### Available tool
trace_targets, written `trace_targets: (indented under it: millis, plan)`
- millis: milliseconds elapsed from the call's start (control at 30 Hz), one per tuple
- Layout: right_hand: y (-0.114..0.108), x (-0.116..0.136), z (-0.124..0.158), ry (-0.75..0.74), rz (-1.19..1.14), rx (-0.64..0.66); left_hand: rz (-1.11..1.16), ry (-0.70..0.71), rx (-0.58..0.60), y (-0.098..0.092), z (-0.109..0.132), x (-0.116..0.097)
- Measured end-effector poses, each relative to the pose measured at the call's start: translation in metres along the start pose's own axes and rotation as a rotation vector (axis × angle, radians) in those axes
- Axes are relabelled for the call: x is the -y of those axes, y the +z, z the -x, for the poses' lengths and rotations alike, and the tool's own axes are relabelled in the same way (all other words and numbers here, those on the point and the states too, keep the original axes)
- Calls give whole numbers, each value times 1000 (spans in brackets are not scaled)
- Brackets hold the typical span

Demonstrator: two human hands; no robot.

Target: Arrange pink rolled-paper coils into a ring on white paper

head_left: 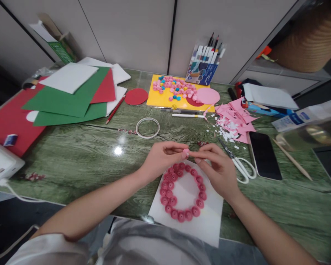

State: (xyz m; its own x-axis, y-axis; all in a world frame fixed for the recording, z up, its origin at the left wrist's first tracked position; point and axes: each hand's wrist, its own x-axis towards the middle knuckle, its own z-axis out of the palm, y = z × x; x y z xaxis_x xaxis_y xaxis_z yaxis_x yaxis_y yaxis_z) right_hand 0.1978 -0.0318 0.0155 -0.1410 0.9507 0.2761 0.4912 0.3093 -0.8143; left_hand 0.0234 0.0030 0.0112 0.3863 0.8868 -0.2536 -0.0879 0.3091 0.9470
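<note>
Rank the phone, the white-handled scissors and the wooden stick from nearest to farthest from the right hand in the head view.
1. White-handled scissors: just right of the right hand.
2. Phone: right of the scissors.
3. Wooden stick: right of the phone.

Indoor light, medium-dim, slightly flat. Source looks overhead: hard glare spot on the worktop (99, 154) left of the left grip (162, 156), fainter one just above it. Shadows soft. White sheet (193, 230) below the grips reads bright, not blown out. Gets dark under the worktop, lower left of the left grip, and in the far upper-right corner. Wide-angle stretch at edges: bottle (309, 134) right of the right grip (220, 169) smears outward. Pink piece (185, 152) between fingertips is soft; fine detail lost.
</note>
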Motion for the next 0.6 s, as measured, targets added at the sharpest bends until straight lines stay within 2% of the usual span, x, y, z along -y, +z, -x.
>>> trace_targets:
  millis: [333,600]
  plan:
    - [0,-1,-1,125,-83,54,-108,66,-60,2,2,-6]
    - [1,0,0,77,-89,67,-138,84,-93,2,2,-8]
